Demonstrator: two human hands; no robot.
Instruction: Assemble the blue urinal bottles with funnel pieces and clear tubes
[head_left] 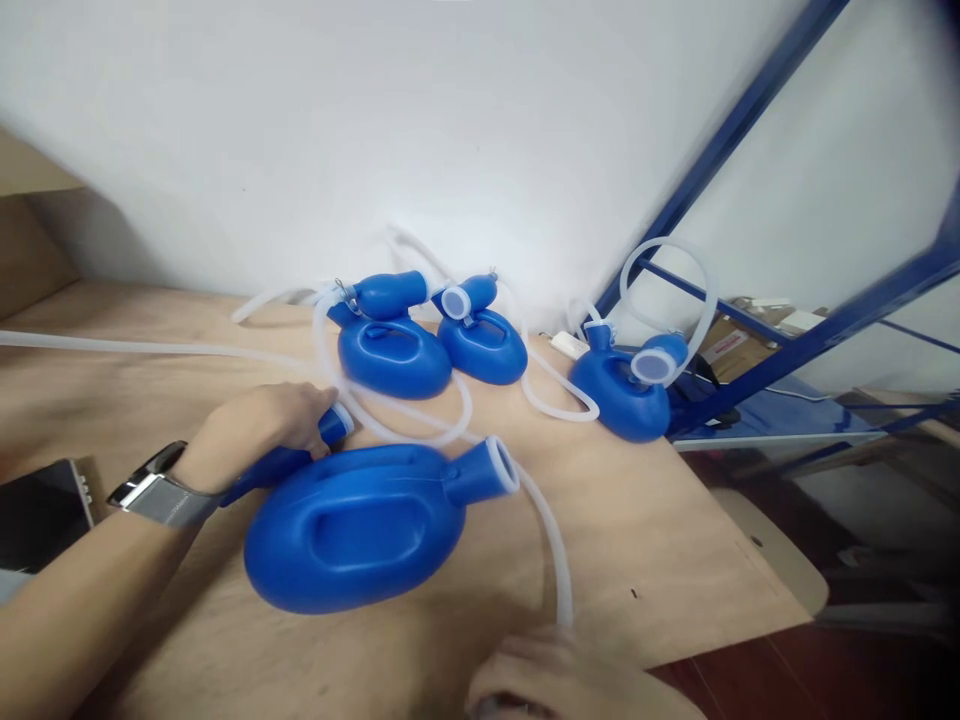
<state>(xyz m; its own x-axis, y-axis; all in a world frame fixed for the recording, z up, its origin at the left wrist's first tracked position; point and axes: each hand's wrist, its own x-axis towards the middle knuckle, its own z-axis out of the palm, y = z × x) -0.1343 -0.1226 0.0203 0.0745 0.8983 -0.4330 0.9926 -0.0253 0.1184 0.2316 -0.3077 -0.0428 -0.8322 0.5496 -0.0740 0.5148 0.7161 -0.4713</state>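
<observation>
A blue plastic urinal bottle (356, 585) lies on its side in front of me, its pale-rimmed neck pointing right. Just behind it, my left hand (274, 415) is wrapped around a second blue plastic piece with a pale-rimmed neck (335, 425). Most of that piece is hidden by the hand and the front bottle. At the bottom edge, my right hand (562, 680) is blurred and partly cut off, its fingers curled. A translucent white tube (555, 540) runs from behind the bottle's neck down into this hand.
Three more blue urinal bottles (442, 378) (514, 368) (637, 425) with tubes and funnel heads stand toward the wall. A black phone (45, 515) lies at left, beside a cardboard box (30, 250). A blue metal rack (720, 130) rises at right, past the wooden tabletop (660, 560).
</observation>
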